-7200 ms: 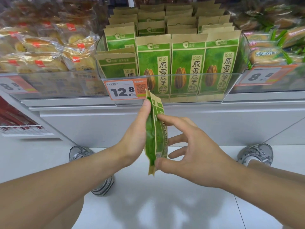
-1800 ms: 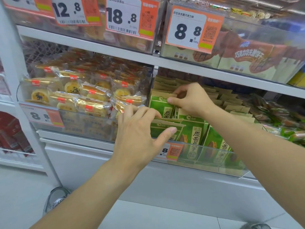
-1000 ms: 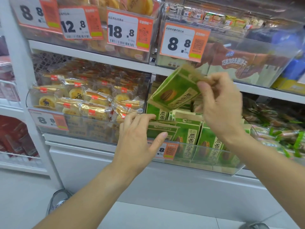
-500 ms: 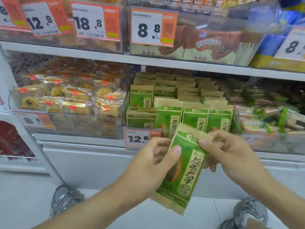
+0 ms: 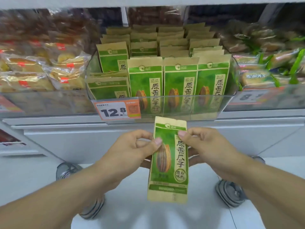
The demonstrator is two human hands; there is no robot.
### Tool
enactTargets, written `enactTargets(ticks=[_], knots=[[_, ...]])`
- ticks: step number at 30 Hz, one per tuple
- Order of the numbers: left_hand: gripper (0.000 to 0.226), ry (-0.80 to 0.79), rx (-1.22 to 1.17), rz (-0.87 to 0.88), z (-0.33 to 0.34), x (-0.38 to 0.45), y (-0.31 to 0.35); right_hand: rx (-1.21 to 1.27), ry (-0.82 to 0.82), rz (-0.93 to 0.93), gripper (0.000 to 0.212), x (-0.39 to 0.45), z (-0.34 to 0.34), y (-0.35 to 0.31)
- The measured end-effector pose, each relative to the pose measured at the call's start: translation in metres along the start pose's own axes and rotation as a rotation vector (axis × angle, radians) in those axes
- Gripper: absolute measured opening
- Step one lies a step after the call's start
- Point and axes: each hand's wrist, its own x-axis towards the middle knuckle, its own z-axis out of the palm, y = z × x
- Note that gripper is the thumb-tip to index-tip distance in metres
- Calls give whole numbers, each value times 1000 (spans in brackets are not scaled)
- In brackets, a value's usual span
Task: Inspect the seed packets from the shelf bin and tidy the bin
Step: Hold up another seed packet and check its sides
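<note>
At lower centre of the frame, the left hand (image 5: 132, 146) pinches the left edge of 1 sunflower seed packet (image 5: 170, 162), held upright, front facing the camera; the right hand (image 5: 203, 144) pinches its upper right edge. The clear shelf bin (image 5: 227, 103) sits above, its left front packets (image 5: 109, 86) slumped. Judged best: keep the packet flat, read it, then flip it.

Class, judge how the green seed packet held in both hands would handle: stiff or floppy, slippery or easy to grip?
The seed packet probably holds its shape: pinched only near its top, it hangs straight. Its paper-like surface likely grips easily. It seems light.
</note>
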Motion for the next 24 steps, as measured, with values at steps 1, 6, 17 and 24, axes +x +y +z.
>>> enactTargets(ticks=[1,6,17,24], knots=[[28,-42,5,-7,-1,0,0,4,-2,-12,27,1,-2,1],[49,-145,74,0,-3,-1,-5,-6,36,-88,28,1,-2,6],[51,-22,-8,183,-5,5,-13,-185,-363,-88,52,-4,-5,11],[57,-95,75,150,-12,9,-17,-239,-361,-61,66,0,-9,11]])
